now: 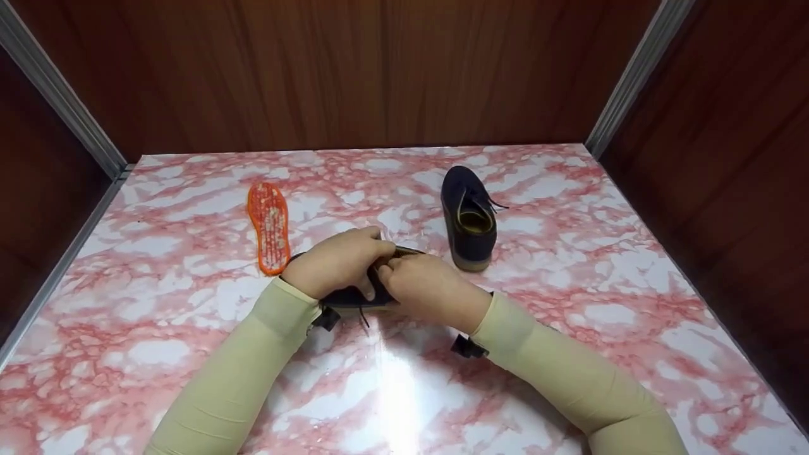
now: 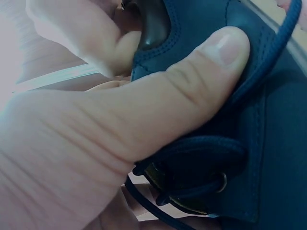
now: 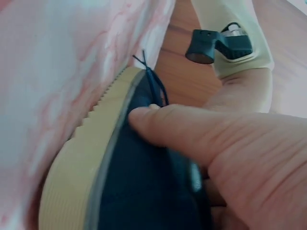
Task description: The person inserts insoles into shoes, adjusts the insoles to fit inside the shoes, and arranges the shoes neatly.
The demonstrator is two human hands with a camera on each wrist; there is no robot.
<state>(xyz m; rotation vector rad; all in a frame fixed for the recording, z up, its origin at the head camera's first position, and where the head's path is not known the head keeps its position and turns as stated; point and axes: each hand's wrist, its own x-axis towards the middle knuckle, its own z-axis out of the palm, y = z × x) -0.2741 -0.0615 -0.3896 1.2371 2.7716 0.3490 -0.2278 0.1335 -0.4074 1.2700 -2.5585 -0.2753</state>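
A dark navy lace-up shoe [image 1: 347,299] with a tan sole [image 3: 79,177] lies sideways in front of me, largely covered by both hands. My left hand [image 1: 338,260] grips it around the lace area, thumb [image 2: 192,91] flat against the upper beside the loose lace [image 2: 280,52]. At the heel end my right hand [image 1: 436,291] holds the side wall, its thumb [image 3: 163,127] pressed on the outside and the other fingers toward the opening. What lies inside the shoe is hidden.
A matching navy shoe [image 1: 459,183] stands upright behind my right hand, toe away from me. To the left lies an orange-edged, red-and-white insole [image 1: 272,230]. Brown wooden panels [image 1: 379,76] enclose the pink-and-white marbled table [image 1: 158,297] behind and at the sides.
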